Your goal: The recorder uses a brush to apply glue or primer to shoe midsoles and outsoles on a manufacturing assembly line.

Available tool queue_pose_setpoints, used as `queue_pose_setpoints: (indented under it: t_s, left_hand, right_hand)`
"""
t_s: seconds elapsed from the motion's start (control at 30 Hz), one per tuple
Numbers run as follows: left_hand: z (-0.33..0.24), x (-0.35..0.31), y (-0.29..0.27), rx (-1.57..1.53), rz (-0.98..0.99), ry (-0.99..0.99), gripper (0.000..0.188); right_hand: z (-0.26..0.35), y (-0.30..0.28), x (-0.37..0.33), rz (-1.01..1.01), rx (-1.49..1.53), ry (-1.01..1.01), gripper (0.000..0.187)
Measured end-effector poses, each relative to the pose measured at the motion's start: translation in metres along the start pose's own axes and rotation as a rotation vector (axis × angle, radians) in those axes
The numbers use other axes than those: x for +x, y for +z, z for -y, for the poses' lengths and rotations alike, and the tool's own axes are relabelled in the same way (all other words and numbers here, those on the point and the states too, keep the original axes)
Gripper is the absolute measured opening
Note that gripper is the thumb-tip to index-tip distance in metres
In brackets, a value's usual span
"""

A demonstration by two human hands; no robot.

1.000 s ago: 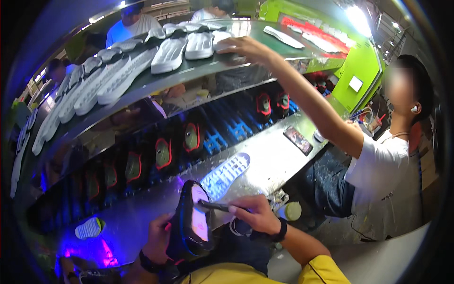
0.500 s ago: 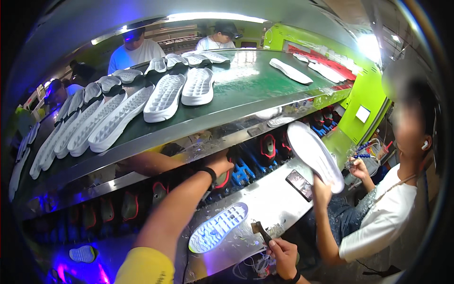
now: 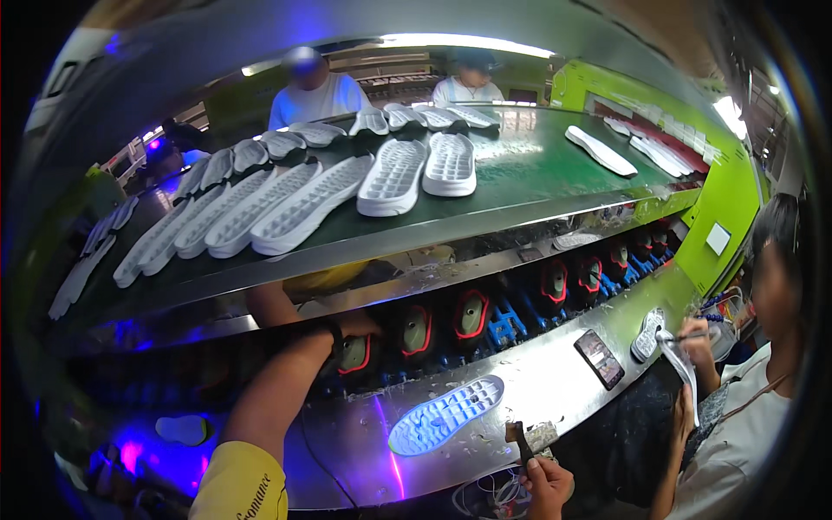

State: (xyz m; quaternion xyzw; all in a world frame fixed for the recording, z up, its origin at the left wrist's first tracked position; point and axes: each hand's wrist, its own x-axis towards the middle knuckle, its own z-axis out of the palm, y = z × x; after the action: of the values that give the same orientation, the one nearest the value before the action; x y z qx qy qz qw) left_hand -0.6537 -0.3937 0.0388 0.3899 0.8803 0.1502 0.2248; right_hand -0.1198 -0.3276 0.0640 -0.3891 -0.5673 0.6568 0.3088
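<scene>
My left arm, in a yellow sleeve with a dark wristband, reaches under the raised conveyor. My left hand (image 3: 354, 324) is at the top of a dark grey, red-rimmed shoe-shaped piece (image 3: 354, 354) in a row of similar ones. Shadow hides its fingers. A small brush (image 3: 523, 447) with a dark handle and brown head is gripped in my right hand (image 3: 548, 487), low over the bench's near edge. Beside it on the metal bench lies a pale blue-white shoe sole (image 3: 446, 416), its gridded side up.
White soles (image 3: 392, 178) line the green conveyor (image 3: 520, 169). A phone (image 3: 599, 359) and another sole (image 3: 647, 336) lie on the bench, right. A co-worker (image 3: 737, 425) there handles a white sole (image 3: 680, 368). White cables (image 3: 494, 494) hang below; a small sole (image 3: 182, 429) lies left.
The view has shifted, moving the scene rightward. My left hand has moved left along the row to another red-rimmed piece. The co-worker's sole is lower and turned edge-on. My right hand keeps the brush.
</scene>
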Motion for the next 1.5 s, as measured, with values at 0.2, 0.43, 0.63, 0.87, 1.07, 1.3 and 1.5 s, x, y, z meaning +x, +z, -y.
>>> queue_pose_setpoints:
  t_s: [0.2, 0.43, 0.63, 0.87, 1.07, 1.3, 1.5]
  left_hand:
    - [0.004, -0.1, -0.014, -0.282, -0.361, -0.061, 0.076]
    - [0.017, -0.279, -0.027, -1.58, -0.219, -0.077, 0.038]
    - [0.03, -0.381, -0.012, -0.81, -0.626, 0.117, 0.082]
    - [0.014, -0.451, 0.03, 0.003, -0.691, 0.243, 0.112]
    - [0.008, -0.494, 0.074, -0.038, -0.753, 0.27, 0.091]
    - [0.032, -0.519, 0.135, -0.032, -0.85, 0.268, 0.073]
    - [0.037, -0.527, 0.143, -0.056, -0.864, 0.274, 0.075]
  right_hand:
    - [-0.01, 0.009, -0.022, 0.198, -0.018, -0.044, 0.022]
    - [-0.008, 0.04, -0.061, 0.292, 0.003, -0.08, 0.021]
    - [-0.008, 0.096, -0.079, 0.424, -0.276, -0.147, 0.025]
    - [-0.005, 0.147, -0.092, 0.472, -0.393, -0.252, 0.026]
    - [-0.03, 0.173, -0.094, 0.593, -0.34, -0.013, 0.027]
    - [-0.053, 0.218, -0.089, 0.699, -0.401, 0.056, 0.03]
    - [-0.07, 0.236, -0.096, 0.677, -0.357, 0.054, 0.036]
